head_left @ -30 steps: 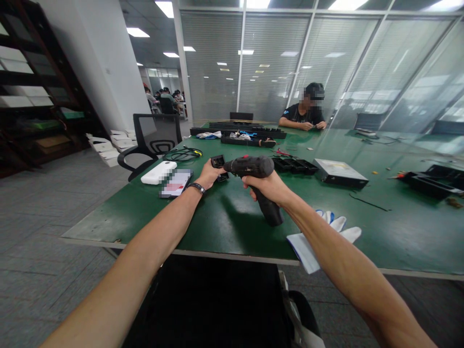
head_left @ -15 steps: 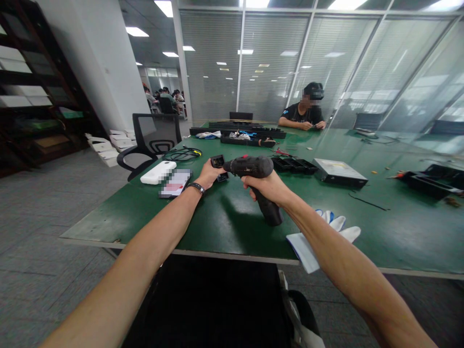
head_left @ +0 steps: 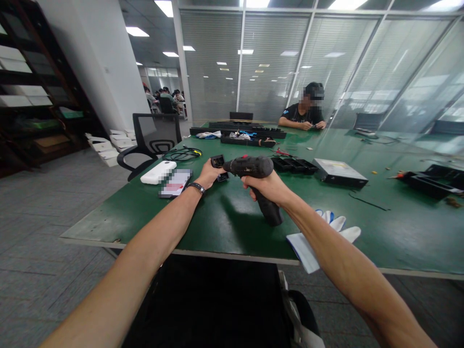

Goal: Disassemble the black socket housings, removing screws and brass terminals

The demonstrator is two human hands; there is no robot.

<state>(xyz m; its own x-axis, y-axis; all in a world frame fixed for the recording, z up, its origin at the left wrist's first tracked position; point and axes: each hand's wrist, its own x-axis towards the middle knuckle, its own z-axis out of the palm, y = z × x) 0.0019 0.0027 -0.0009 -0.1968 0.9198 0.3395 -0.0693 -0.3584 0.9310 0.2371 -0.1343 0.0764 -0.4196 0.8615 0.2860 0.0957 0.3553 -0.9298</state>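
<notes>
Over green table (head_left: 119, 217) | drill (head_left: 252, 166): crosswise, nose leftward | grip: right hand (head_left: 270, 187)

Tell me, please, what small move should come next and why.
Perhaps have the left hand tighten its hold on the small black part: the right hand grips the drill, whose nose points toward that part; whether they touch is unclear.

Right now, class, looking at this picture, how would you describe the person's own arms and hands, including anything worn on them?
The left hand and right hand are both ungloved. Both forearms are bare, with no sleeves showing in view. A dark wristband with small lighter details circles the left wrist; none shows on the right.
</notes>
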